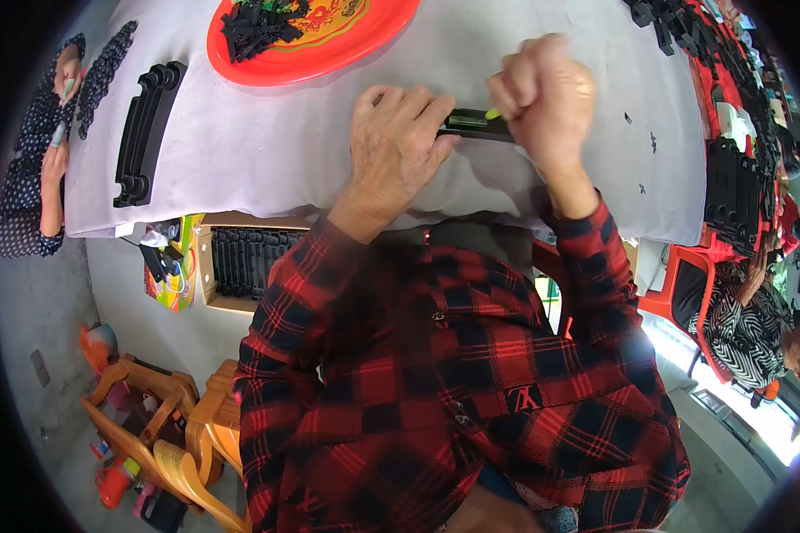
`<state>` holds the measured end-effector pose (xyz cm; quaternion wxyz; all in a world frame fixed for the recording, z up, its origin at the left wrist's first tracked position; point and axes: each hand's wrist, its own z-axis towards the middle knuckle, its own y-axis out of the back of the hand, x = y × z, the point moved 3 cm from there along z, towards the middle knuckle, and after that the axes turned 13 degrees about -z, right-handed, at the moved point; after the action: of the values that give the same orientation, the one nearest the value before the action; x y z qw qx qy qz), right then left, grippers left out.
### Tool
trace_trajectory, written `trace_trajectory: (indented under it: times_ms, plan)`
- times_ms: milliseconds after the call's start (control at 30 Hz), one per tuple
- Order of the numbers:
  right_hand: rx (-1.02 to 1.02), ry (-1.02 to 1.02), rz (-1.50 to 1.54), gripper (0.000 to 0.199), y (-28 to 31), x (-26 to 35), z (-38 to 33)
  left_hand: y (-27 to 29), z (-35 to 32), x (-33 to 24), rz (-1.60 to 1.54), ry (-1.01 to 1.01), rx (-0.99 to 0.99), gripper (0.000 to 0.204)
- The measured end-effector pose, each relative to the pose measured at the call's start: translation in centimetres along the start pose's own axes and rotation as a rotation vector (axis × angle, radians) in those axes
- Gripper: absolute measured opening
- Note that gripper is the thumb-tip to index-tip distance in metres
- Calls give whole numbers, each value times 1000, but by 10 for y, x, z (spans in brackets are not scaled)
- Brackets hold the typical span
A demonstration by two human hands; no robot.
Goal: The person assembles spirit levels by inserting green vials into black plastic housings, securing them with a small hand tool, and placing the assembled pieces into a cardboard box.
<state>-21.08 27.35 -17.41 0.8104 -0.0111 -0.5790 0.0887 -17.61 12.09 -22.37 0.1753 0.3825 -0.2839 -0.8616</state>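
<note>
Pressing left hand [396, 142] hides black strip [476, 124] | right hand [542, 93] fisted on green-tipped tool [492, 114], mostly hidden

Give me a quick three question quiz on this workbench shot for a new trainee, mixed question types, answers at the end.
1. True or false: the left hand presses flat on the long black part.
2. What does the right hand grip? A) a green-tipped tool B) a brush C) a cup
3. What lies piled on the orange-red plate?

Key: 1 true. 2 A. 3 small black pieces.
</note>
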Motion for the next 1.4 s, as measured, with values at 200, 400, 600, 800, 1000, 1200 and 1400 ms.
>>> trace_trajectory:
  times_ms: [200, 400, 600, 800, 1000, 1200, 1400]
  plan:
    - [9, -44, -22, 55, 6, -10, -2, 0, 1, -1, -6, -8, -12, 34]
    - [2, 4, 50, 55, 3, -5, -3, -2, 0, 1, -7, -5, -8, 36]
    - [25, -17, 13, 53, 5, -6, -5, -3, -1, 1, 0, -9, -16, 36]
    - [-11, -62, -96, 53, -2, -18, -6, -2, 1, 0, 3, -5, -8, 35]
    - [-14, -60, -5, 54, 3, -8, -1, -3, 0, 1, -13, -1, -4, 36]
    - [11, -61, 78, 54, -12, -11, -3, -2, 1, 0, -15, -14, -14, 34]
    - [31, 9, -25, 50, -23, -19, -6, -1, 2, -2, -6, -24, -38, 36]
